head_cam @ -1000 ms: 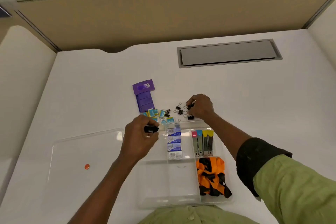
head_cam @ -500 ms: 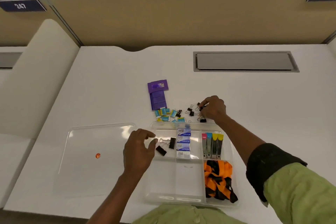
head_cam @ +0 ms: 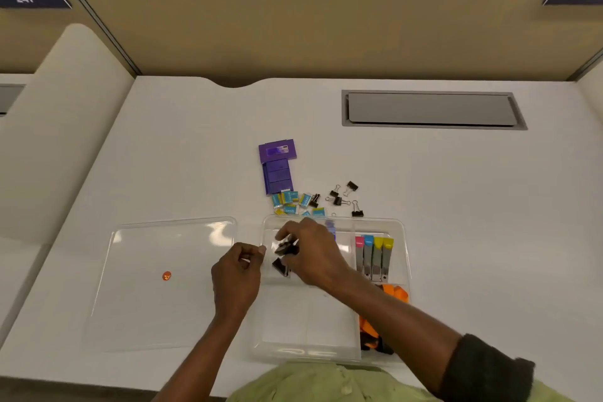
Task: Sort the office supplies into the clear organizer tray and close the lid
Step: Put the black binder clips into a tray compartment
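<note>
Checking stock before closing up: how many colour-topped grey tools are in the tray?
4, side by side in the organizer tray's far-right compartment: pink-topped, blue-topped, two yellow-topped. None looks hidden.

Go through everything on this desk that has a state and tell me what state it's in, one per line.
Clear organizer tray: open, partly filled.
Clear flat lid: off, lying left of the tray.
Black binder clips on the desk: loose, unsorted.
Purple boxes: outside the tray.
Right hand: in the tray's far-left compartment, at black clips.
Left hand: curled at the tray's left edge.
</note>
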Demonstrator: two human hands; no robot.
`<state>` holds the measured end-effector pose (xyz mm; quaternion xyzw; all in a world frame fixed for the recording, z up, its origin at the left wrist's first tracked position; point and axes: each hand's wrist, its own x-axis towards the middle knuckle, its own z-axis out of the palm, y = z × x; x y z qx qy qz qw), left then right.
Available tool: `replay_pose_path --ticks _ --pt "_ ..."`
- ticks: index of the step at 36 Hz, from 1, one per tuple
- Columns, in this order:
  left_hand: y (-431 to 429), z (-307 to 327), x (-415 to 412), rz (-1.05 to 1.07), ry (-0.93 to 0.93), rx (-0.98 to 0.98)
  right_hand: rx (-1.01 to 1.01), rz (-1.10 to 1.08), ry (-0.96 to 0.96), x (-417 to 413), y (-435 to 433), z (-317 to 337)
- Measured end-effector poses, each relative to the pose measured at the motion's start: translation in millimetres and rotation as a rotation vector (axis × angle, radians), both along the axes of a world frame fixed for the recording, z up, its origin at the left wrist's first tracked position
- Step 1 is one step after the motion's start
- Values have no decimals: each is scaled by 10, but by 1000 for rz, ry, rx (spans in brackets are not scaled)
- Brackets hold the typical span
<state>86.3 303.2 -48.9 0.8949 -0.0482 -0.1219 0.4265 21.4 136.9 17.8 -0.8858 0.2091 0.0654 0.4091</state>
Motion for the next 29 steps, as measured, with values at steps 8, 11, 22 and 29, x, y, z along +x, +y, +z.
replay_pose_path --ticks 8,11,22,29 --pt "10 -134 -99 -13 -64 -29 -233 -211 -113 155 -554 -46" --pt "3 -161 -147 -33 -127 -12 -335 -238 -54 243 -1075 -208" --pt "25 -227 -182 -39 -210 9 -559 166 170 476 -1543 -643" --pt "36 -234 -188 -31 -205 32 -549 149 24 490 -1446 -751"
